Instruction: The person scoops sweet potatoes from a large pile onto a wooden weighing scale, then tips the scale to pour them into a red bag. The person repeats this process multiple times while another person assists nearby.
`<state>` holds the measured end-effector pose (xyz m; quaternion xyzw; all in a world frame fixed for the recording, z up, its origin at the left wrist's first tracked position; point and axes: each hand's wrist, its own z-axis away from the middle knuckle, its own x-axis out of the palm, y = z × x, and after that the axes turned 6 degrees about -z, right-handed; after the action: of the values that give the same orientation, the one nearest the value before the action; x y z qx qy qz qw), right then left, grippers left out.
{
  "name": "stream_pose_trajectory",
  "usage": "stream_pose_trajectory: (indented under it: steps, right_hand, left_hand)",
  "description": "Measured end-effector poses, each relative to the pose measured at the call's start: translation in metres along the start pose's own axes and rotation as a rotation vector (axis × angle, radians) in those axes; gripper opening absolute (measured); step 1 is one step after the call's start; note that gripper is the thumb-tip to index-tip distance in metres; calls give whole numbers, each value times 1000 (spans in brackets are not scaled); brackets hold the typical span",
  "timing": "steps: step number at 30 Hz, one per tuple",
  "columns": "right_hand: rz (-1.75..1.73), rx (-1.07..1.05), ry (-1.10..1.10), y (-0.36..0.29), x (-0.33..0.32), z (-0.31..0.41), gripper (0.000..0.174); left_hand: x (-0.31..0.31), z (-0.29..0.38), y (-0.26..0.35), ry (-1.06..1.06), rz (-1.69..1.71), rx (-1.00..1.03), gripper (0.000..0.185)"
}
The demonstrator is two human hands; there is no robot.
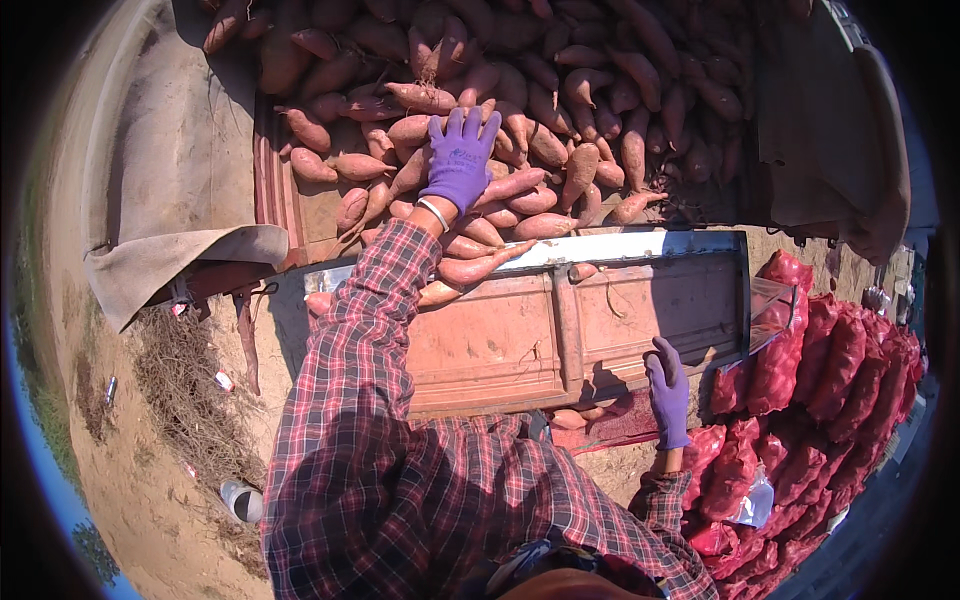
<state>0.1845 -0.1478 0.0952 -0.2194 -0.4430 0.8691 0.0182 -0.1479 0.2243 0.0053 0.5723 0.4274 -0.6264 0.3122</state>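
My left hand (459, 161), in a purple glove with printed writing, reaches over the front of a heap of sweet potatoes (581, 169). Its palm faces down and its fingers are spread on them, closed around none. My right hand (667, 394), gloved alike, is beside the right part of a lowered truck tailgate (487, 341). Its fingers are raised and slightly apart, with nothing seen in them. Several sweet potatoes (480, 266) lie on the tailgate under my left forearm. Below its near edge, a red mesh bag (622, 420) shows with sweet potatoes at its mouth.
Filled red mesh sacks (817, 360) are stacked at the right. Heavy cloth covers (172, 135) drape the truck's sides. A metal bar (246, 337) hangs off the truck bed's left corner. Dry stems (187, 390) and a metal can (242, 501) lie on the dirt ground at left.
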Motion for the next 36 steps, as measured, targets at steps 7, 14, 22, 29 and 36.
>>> stream_pose_trajectory:
  steps: [7,14,22,29,36]
  right_hand:
    - [170,-103,-318,-112,94,-72,41]
    - [595,-665,3,-198,111,-264,58]
    - [726,-456,288,-298,86,-478,78]
    - [1178,-657,225,-228,140,-429,61]
    - [999,-800,61,-172,150,-336,64]
  left_hand:
    - [27,10,-115,172,86,-195,85]
    - [43,21,-184,218,416,-396,77]
    - [51,24,-148,170,742,-480,86]
    - [28,-1,-134,390,790,-361,80]
    - [9,-116,-114,305,798,-110,58]
